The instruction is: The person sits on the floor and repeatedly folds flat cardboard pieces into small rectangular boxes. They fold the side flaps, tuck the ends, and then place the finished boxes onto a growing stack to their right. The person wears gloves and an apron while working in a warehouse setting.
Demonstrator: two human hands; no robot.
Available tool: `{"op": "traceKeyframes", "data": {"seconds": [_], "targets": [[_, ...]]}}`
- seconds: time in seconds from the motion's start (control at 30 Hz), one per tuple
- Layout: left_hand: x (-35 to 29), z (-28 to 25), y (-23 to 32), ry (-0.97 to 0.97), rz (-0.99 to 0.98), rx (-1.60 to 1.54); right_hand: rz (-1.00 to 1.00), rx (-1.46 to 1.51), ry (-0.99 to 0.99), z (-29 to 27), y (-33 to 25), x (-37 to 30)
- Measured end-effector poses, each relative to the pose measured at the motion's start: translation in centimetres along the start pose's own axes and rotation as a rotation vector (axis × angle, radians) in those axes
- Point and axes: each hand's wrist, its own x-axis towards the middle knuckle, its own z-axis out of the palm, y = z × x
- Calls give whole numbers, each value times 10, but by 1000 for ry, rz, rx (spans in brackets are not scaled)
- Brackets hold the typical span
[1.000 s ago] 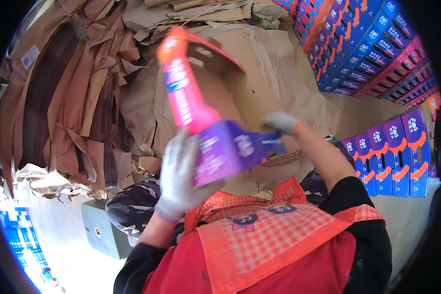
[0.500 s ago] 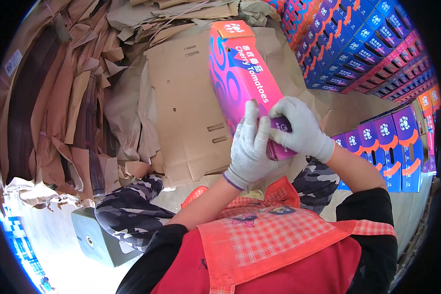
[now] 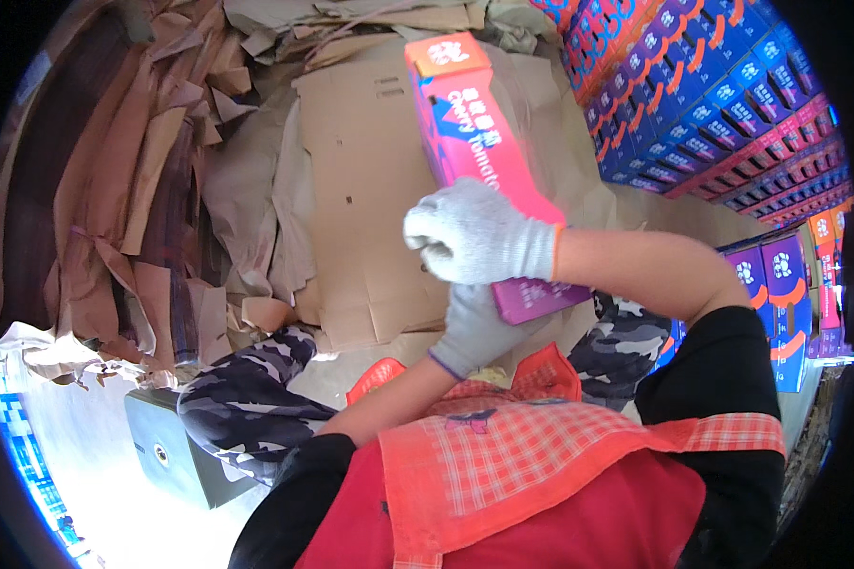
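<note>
A long pink and purple printed carton (image 3: 503, 161) with an orange end lies lengthwise in front of me on flattened brown cardboard. My right hand (image 3: 484, 232), in a grey-white knit glove, reaches across the carton's near part. Its fingers are curled together by the carton's left side, and what they may hold cannot be made out. Beneath it, my left hand (image 3: 474, 332), gloved alike, is against the left side of the carton's near end. The right hand covers the left hand's fingers.
Flat brown cardboard (image 3: 370, 218) lies under and left of the carton. Crumpled brown paper and cardboard (image 3: 142, 190) pile up at the left. Stacked printed cartons (image 3: 683, 95) rise at the far right, with more purple-blue cartons (image 3: 783, 284) nearer. A grey-green box (image 3: 176, 450) stands by my left leg.
My right hand has moved left from the carton's near end and now crosses above my left hand. The left hand has shifted slightly nearer to me. The carton's near end has moved slightly right.
</note>
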Motion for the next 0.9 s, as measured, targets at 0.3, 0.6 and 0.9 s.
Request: {"op": "traceKeyframes", "data": {"seconds": [0.3, 0.6, 0.9], "targets": [[-56, -179, -20, 12, -352, 642, 83, 493, 108, 71, 3, -24], [-80, -123, 9, -666, -113, 233, 200, -248, -224, 98, 33, -50], [60, 33, 95, -983, 771, 145, 475, -790, 130, -183, -114, -188]]}}
